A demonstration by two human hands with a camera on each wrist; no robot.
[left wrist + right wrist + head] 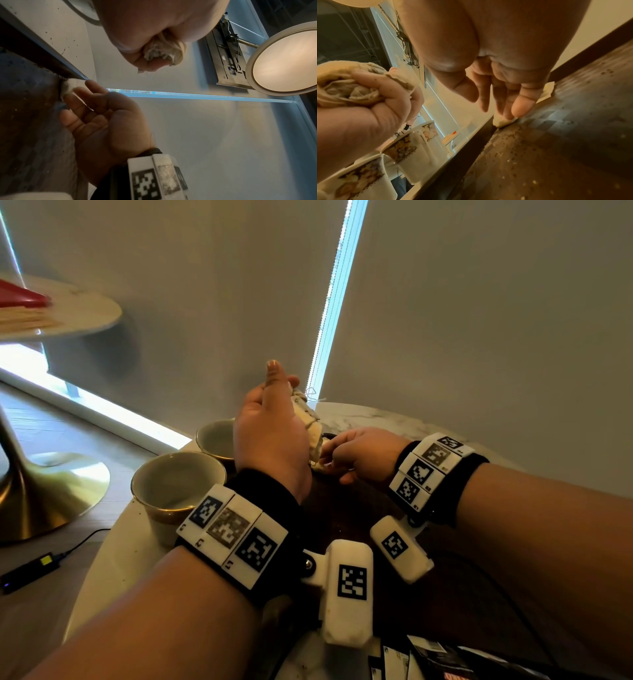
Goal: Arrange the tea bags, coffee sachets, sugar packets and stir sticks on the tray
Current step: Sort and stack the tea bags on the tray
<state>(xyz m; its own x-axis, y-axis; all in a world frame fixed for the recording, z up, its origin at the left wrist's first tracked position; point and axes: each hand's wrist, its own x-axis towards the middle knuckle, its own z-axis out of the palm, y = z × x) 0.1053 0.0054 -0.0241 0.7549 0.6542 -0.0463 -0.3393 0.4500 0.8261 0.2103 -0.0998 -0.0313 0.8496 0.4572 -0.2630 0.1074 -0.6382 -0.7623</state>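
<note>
From the head view, my left hand (270, 433) is raised above the dark wooden tray (342, 508), its grip closed round a bunch of crumpled beige tea bags (308, 419) with loose strings, forefinger sticking up. Just right of that grip, my right hand (359, 455) reaches down to the tray's far edge, fingers curled at a pale tea bag (320, 465) there. Left of the left grip stand two white gold-rimmed cups (174, 484) on the round marble bench (113, 559); both look empty.

In the left wrist view, the tea bags (163, 52) bulge from the fist (154, 33). Below it, the right hand's fingertips (89, 83) touch a pale bag (67, 88) against the tray's rim (42, 63).

The right wrist view shows the right grip (505, 94) with fingers straight, tips pressing the pale bag (503, 121) at the tray's rim (471, 155). Crumbs speckle the tray floor. I see the floral cups (412, 147) beyond.
</note>
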